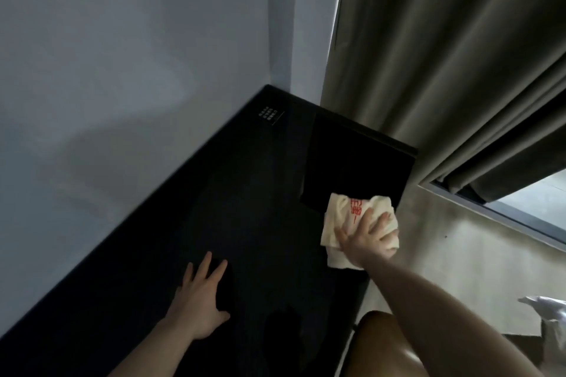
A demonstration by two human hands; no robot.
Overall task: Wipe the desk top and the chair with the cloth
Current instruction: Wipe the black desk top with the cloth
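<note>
A black desk top (239, 193) runs along the grey wall into the corner. Near its right front edge lies a cream cloth (340, 217) with red printing. My right hand (364, 239) presses flat on that cloth with fingers spread. My left hand (199, 306) rests flat on the desk, fingers straight, holding nothing. The brown seat or back of the chair (379, 346) shows at the bottom, partly hidden under my right forearm.
A flat black pad or panel (355, 165) lies on the desk's far right corner, with a small white printed label (269, 115) beside it. Dark curtains (459, 55) hang at right over a window (533, 202). Something white and crumpled (545, 306) sits at the right edge.
</note>
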